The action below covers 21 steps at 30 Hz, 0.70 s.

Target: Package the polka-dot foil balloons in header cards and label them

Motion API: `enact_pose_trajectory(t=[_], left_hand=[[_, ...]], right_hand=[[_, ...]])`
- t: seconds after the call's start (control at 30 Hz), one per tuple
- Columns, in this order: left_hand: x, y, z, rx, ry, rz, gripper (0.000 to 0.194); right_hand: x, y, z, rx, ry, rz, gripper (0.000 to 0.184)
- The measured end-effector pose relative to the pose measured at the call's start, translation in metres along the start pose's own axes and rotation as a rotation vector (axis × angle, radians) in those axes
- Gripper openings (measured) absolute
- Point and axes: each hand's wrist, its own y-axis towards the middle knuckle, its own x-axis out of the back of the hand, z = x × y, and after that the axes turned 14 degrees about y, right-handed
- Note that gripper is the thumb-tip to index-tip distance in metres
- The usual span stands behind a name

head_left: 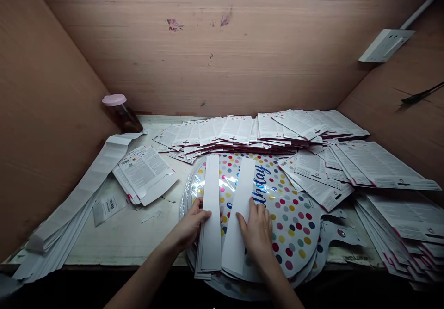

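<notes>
A stack of round foil balloons (294,221) with coloured dots and blue lettering lies flat at the table's front. Two long white folded flaps lie across the top balloon. My left hand (192,223) grips the edge of the left white strip (211,216), fingers curled around it. My right hand (256,228) lies flat on the right white strip (241,216), fingers stretched out and pressing it down onto the balloon.
Printed white cards (243,131) with pink edges are fanned across the back and piled at the right (398,225). A smaller card pile (145,172) and long white strips (76,202) lie at the left. A pink-lidded jar (120,112) stands in the back left corner. Wooden walls enclose the table.
</notes>
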Motion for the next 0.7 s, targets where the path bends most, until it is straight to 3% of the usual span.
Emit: enact_pose_trajectory(t=[0.17, 0.43, 0.57, 0.7], left_hand=[[0.004, 0.003, 0.001, -0.045, 0.066, 0.008, 0.069], [-0.003, 0.017, 0.014, -0.136, 0.321, -0.251, 0.066], [-0.008, 0.021, 0.021, -0.19, 0.399, -0.38, 0.073], [-0.008, 0.02, 0.02, -0.203, 0.334, -0.359, 0.083]], right_hand=[[0.001, -0.001, -0.001, -0.063, 0.122, -0.052, 0.046], [0.014, 0.004, -0.004, -0.141, 0.193, -0.043, 0.024], [0.014, 0.001, 0.002, -0.089, 0.108, -0.062, 0.038], [0.018, 0.0, -0.002, -0.122, 0.163, 0.011, 0.044]])
